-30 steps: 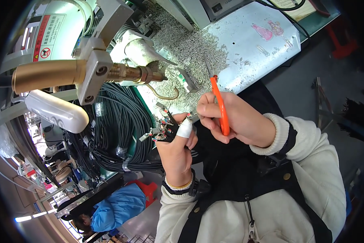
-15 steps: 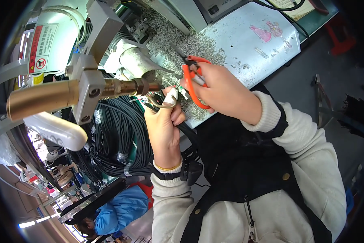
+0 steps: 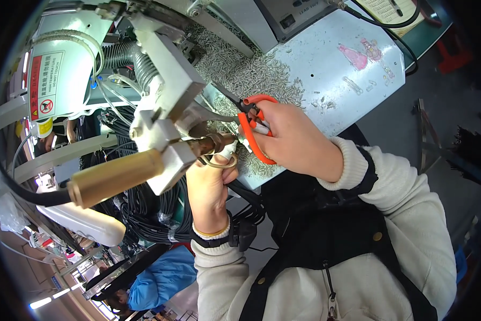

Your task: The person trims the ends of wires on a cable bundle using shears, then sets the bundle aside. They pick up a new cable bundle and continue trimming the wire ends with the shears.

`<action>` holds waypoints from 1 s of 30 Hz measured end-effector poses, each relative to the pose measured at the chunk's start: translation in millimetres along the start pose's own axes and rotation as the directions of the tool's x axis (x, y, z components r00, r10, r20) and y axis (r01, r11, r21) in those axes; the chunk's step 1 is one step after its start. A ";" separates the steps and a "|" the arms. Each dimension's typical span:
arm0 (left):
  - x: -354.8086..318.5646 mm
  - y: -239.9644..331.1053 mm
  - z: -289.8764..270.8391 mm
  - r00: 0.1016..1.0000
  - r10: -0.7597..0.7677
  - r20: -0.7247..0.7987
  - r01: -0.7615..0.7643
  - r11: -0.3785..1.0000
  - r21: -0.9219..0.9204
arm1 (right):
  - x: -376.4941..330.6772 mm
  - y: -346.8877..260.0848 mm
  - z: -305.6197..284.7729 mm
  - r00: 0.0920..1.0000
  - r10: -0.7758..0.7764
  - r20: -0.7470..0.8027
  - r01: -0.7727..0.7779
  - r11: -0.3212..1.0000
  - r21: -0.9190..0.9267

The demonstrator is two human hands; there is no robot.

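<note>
My right hand [image 3: 296, 136] is closed round orange-handled scissors [image 3: 260, 152], their dark blades spread and pointing up and left. Close by on the left, my left hand [image 3: 208, 187] is a closed fist, with a white cover on its thumb [image 3: 228, 149] and a curved brass-coloured piece [image 3: 222, 162] beside it. Black cables [image 3: 246, 200] run from this fist toward the lower right. A brass-coloured cylinder [image 3: 115, 176] with a copper-toned front end [image 3: 211, 144] reaches over the left hand and hides what lies at its fingertips.
Small silvery bits [image 3: 251, 75] lie heaped on the pale work surface [image 3: 353, 91]. Coiled black cables [image 3: 165, 206] fill the left side. A metal arm [image 3: 171, 69] carries the cylinder. A grey box [image 3: 294, 18] stands at the back. A person in blue [image 3: 160, 281] sits at lower left.
The brass-coloured cylinder and its arm have come right and down, over my left fingertips. My left hand has shifted slightly left and down. The scissors are still in my right hand.
</note>
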State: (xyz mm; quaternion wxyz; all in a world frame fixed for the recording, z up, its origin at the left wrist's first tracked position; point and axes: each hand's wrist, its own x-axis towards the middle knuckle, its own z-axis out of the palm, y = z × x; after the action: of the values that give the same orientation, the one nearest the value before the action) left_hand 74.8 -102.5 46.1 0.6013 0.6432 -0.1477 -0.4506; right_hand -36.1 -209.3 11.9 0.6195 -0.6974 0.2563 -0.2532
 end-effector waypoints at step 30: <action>-68.6 -23.5 11.3 0.994 0.017 0.111 0.012 0.967 -0.255 | -50.3 -15.3 -14.2 0.724 0.320 0.611 -0.689 0.383 0.615</action>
State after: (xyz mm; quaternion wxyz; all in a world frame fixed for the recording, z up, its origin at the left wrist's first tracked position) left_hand 20.2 -54.1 53.9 0.6703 0.5341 -0.1228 -0.5004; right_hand -82.1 -184.4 26.7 0.9507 -0.2491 0.1843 0.0119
